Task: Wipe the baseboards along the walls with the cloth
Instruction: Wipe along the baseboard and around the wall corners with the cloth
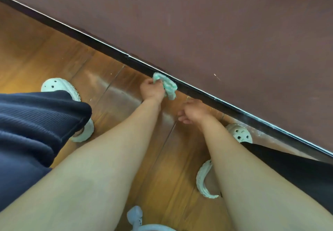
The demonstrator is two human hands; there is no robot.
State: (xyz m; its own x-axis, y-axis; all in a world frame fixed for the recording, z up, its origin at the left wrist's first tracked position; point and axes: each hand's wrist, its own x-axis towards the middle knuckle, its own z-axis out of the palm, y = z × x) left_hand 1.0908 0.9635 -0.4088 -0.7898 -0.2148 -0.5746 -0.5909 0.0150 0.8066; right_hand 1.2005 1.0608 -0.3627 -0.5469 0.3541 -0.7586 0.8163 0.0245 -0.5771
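Fingers (156, 81) of the left hand (151, 90) are curled shut around a bunched green-and-white cloth (167, 86), which is pressed against the dark baseboard (115, 53) where it meets the wooden floor (45, 50). The right hand (193, 111) hangs just beside it, nearer the floor, loosely half-closed and holding nothing that can be seen. The cloth looks soft, light and limp: it bulges out past the grip and folds over itself, so it will likely mould to the baseboard's top edge and face rather than skid stiffly along them. Holding it bunched in the palm, as here, seems the sensible grip, with a loose flap left to trail against the wall (234, 23). The baseboard itself appears stiff, glossy and fixed, running diagonally from the upper left edge of the floor to the lower right. The person squats close by, a pale clog (59, 88) on each side.
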